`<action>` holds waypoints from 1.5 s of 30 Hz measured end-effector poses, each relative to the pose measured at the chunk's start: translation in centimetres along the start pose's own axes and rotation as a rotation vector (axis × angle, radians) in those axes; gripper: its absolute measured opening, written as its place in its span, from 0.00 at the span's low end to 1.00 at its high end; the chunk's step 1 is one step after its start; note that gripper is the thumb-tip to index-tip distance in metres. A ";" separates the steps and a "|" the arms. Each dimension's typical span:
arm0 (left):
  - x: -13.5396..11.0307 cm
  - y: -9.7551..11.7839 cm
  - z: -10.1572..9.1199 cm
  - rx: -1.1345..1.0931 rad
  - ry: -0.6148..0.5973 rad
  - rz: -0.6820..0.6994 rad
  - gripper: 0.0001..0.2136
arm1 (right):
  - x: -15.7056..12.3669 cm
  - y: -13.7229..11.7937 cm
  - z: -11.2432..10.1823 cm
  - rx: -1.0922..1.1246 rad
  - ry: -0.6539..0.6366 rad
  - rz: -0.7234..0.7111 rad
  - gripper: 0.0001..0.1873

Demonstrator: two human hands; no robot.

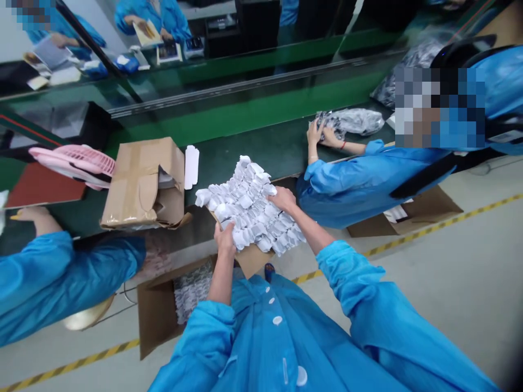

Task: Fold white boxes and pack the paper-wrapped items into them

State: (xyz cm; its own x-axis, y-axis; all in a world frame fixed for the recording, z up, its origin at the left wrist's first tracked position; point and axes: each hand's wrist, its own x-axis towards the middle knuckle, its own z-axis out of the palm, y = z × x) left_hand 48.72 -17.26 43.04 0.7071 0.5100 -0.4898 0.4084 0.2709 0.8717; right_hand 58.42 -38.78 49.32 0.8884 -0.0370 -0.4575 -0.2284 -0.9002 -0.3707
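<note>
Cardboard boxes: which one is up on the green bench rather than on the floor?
The taped box lying on its side left of the white bundle that both hands hold. The other boxes sit on the floor.

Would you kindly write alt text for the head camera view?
Two bare hands, left hand and right hand, hold a cardboard sheet heaped with small white packets over a dark green conveyor table. Left stands an open brown cardboard box; blue-coated co-workers sit alongside.
</note>
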 end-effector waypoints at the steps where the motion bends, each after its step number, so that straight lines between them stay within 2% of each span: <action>1: 1.2 0.9 0.7 0.006 -0.009 0.011 0.17 | 1.1 -0.4 -0.6 0.012 0.011 0.004 0.19; 6: 8.7 5.9 4.3 0.038 -0.076 0.052 0.17 | 7.9 -3.6 -2.7 0.078 0.071 0.045 0.19; 13: 21.4 12.6 9.1 0.073 -0.187 0.033 0.18 | 19.3 -8.7 -4.1 0.153 0.113 0.150 0.19; 17: 27.5 14.9 11.2 0.078 -0.237 -0.002 0.17 | 24.8 -10.8 -4.2 0.176 0.113 0.201 0.19; 20: 30.6 15.5 12.1 0.063 -0.267 -0.023 0.18 | 27.5 -11.7 -4.1 0.189 0.111 0.228 0.19; 24: 33.0 15.4 12.1 0.042 -0.275 -0.051 0.18 | 29.7 -11.6 -3.5 0.212 0.096 0.253 0.19; 31: 35.8 13.9 10.1 0.074 -0.268 -0.116 0.17 | 31.7 -8.8 -2.2 0.294 0.075 0.254 0.19; 35: 37.0 12.8 9.5 0.139 -0.269 -0.121 0.17 | 32.5 -7.7 -1.6 0.333 0.067 0.256 0.19; 40: 37.8 12.0 9.0 0.280 -0.221 -0.061 0.17 | 33.2 -7.0 -1.0 0.322 0.071 0.298 0.19; 45: 37.6 11.5 8.5 0.456 -0.156 0.056 0.18 | 33.5 -6.9 0.1 0.252 0.136 0.324 0.19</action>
State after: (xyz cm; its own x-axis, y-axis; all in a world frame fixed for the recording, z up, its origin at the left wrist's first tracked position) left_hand 84.87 -1.93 34.51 0.7988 0.3758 -0.4698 0.5544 -0.1567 0.8174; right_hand 89.73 -33.83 36.47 0.7951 -0.3723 -0.4787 -0.5796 -0.6990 -0.4190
